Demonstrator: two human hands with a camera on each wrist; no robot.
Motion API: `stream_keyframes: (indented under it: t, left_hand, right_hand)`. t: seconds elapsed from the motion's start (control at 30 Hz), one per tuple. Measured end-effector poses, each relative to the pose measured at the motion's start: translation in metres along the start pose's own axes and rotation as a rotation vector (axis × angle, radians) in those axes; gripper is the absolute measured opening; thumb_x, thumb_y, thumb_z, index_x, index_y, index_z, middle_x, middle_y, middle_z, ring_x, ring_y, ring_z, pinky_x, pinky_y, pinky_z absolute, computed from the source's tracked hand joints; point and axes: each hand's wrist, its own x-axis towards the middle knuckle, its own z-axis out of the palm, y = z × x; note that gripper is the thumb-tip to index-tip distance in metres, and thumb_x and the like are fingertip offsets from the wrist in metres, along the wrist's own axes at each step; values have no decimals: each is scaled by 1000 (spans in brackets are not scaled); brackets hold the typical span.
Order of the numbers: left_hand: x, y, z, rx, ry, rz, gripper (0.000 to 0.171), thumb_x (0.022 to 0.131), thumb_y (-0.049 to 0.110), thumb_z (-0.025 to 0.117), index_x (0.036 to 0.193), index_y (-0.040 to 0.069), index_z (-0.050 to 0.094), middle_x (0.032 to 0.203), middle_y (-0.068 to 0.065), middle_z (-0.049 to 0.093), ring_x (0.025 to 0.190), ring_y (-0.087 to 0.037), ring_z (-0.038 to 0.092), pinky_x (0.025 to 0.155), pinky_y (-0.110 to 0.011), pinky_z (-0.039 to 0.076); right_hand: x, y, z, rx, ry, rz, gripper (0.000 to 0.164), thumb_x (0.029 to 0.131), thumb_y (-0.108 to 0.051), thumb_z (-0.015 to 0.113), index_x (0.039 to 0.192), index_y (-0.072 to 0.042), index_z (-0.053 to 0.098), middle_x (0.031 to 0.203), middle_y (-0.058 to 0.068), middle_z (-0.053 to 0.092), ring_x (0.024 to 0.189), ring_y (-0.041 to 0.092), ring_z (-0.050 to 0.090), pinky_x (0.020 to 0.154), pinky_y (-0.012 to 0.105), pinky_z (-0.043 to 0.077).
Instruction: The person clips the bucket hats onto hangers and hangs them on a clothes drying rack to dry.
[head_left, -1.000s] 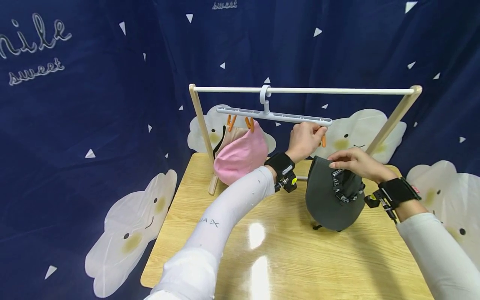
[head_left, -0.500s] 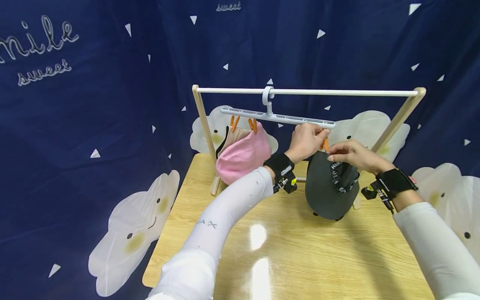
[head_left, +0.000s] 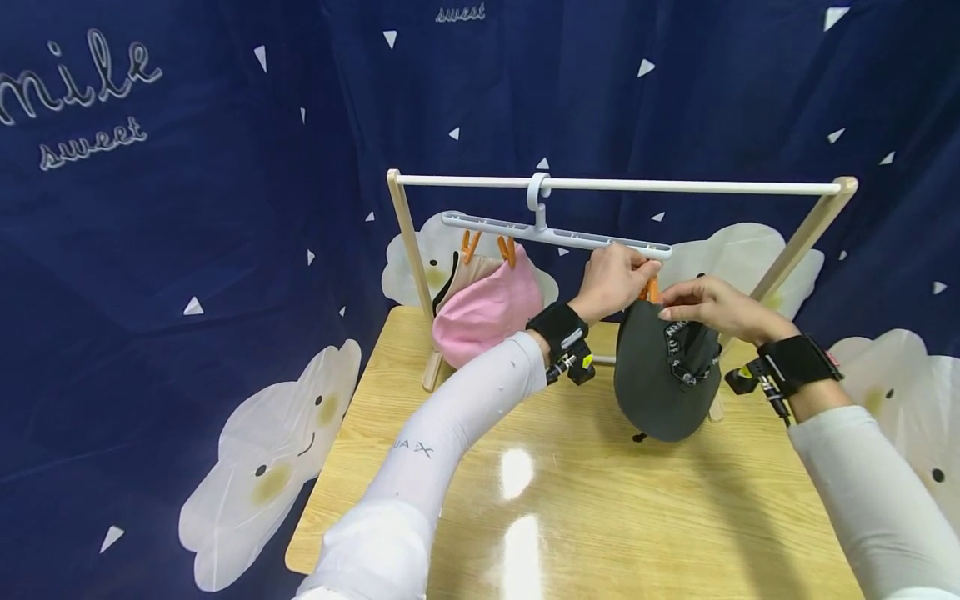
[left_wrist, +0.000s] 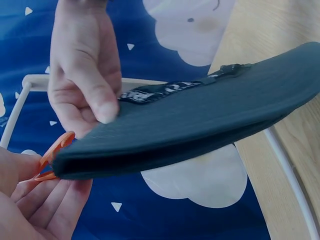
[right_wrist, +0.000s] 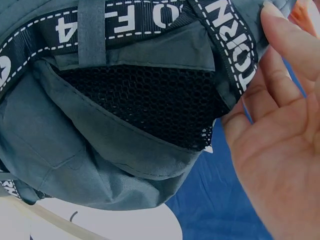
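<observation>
A dark grey brimmed hat (head_left: pixel 652 383) hangs below the right end of a light grey hanger (head_left: pixel 577 239). My right hand (head_left: pixel 708 308) pinches the hat's upper brim edge between thumb and fingers. Just left of it, my left hand (head_left: pixel 615 279) holds an orange clip (head_left: pixel 649 290) under the hanger bar. In the left wrist view the orange clip (left_wrist: pixel 55 152) sits at the corner of the folded brim (left_wrist: pixel 190 125), its jaws around that edge. The right wrist view shows the hat's mesh lining (right_wrist: pixel 150 100) and lettered band (right_wrist: pixel 135 22).
A pink hat (head_left: pixel 491 312) and a beige piece (head_left: pixel 468 272) hang from two orange clips (head_left: pixel 507 250) at the hanger's left. The hanger hooks over a white rail (head_left: pixel 675 186) between wooden posts (head_left: pixel 806 237), on a wooden table (head_left: pixel 570 500). A dark blue curtain (head_left: pixel 225 208) stands behind.
My right hand has raised the grey hat slightly up and left, bringing its brim edge to the orange clip. The left hand has stayed by the hanger's right end.
</observation>
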Motion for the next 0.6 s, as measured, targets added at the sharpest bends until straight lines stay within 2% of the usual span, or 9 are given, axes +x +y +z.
stream_keyframes:
  t: [0.17,0.37,0.6]
  left_hand:
    - [-1,1,-2,-6,-12,-3,36,106,34,64,77,18,79,53,10,48,49,-5,46,48,-19,30]
    - [0,2,-3,-10,-48,-27,34,106,35,64,81,20,82,54,11,52,49,-5,48,48,-19,31]
    - [0,1,-4,23,-46,-14,32,104,35,67,79,21,82,55,11,52,55,-5,50,52,-23,34]
  right_hand:
    - [0,-3,-6,4,2,27,25,102,-6,66,124,6,69,118,10,73,102,5,67,86,22,55]
    - [4,-8,-10,-14,-35,22,24,104,-8,65,123,4,71,120,14,73,104,5,67,87,22,55]
    - [16,-9,-6,40,-39,-46,19,103,-5,64,118,5,71,111,9,73,99,8,67,85,24,55]
